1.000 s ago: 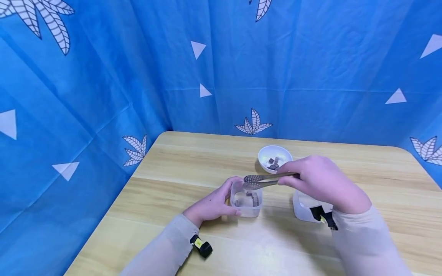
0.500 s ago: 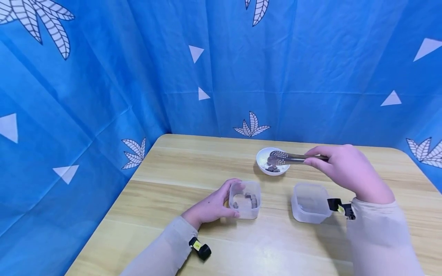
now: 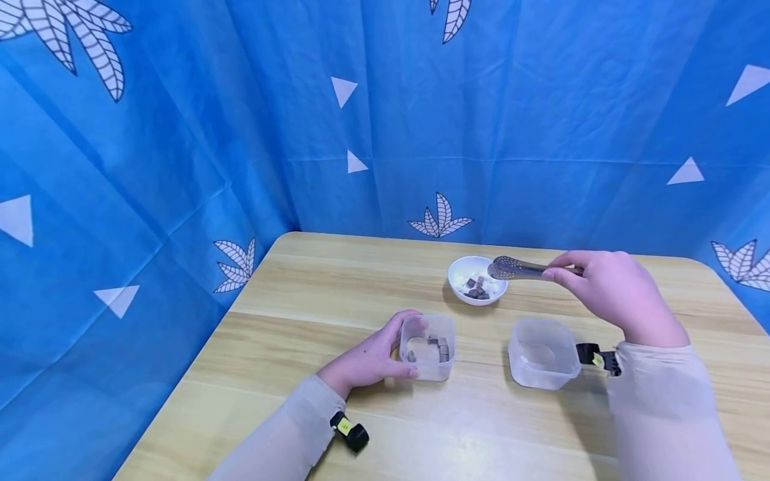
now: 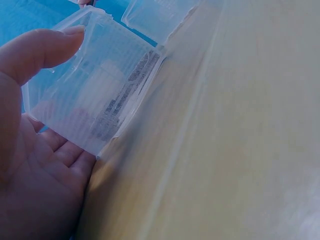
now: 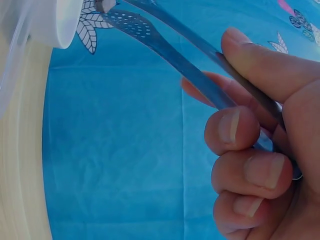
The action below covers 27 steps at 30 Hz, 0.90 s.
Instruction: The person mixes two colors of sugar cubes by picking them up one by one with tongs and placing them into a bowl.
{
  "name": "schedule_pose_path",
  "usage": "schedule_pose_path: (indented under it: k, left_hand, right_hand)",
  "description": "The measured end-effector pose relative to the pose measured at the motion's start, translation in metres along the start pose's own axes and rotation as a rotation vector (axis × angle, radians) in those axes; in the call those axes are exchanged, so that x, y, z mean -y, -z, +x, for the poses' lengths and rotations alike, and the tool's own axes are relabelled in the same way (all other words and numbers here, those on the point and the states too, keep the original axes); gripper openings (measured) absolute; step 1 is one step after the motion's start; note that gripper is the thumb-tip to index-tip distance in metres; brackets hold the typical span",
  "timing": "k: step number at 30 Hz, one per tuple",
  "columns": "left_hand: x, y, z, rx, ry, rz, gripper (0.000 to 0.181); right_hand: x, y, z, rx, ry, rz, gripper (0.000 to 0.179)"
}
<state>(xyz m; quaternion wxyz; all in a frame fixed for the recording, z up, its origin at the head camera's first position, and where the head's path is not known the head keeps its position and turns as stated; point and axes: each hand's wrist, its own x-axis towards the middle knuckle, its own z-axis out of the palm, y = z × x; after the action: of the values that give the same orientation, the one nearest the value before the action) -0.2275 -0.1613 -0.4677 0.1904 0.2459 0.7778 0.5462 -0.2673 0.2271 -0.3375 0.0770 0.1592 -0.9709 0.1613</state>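
My left hand holds a clear square plastic container from its left side, thumb on the near wall and fingers round the far side. Several small dark brown cubes lie inside, mostly along the right. My right hand grips metal tongs with perforated tips, raised at the right rim of a white bowl. In the right wrist view a small brownish cube sits at the tongs' tips, partly cut off by the frame edge. More brown cubes lie in the bowl.
A second clear plastic container stands on the wooden table, right of the first and below my right hand. A blue patterned cloth hangs behind the table and along its left side.
The tongs have moved from over the left container to the bowl, dipped over its cubes, then shifted right to the bowl's rim. The left hand keeps its hold on the container.
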Motion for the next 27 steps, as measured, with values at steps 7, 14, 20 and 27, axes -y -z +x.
schedule_pose_path:
  k: [7, 14, 20, 27]
  left_hand:
    - [0.001, -0.001, -0.001, -0.003, 0.004, 0.004, 0.091]
    - [0.001, -0.001, 0.000, -0.002, 0.011, -0.006, 0.093]
    - [0.001, -0.001, 0.002, 0.002, 0.009, -0.011, 0.094]
    - [0.001, -0.001, 0.002, -0.005, 0.015, 0.001, 0.091]
  right_hand:
    - [-0.003, -0.003, 0.001, 0.020, 0.010, -0.006, 0.036]
    - [-0.003, -0.002, 0.000, 0.016, 0.019, -0.008, 0.035]
    - [0.003, 0.000, -0.002, 0.018, 0.049, -0.010, 0.034]
    - [0.028, -0.001, -0.007, 0.034, 0.190, 0.005, 0.025]
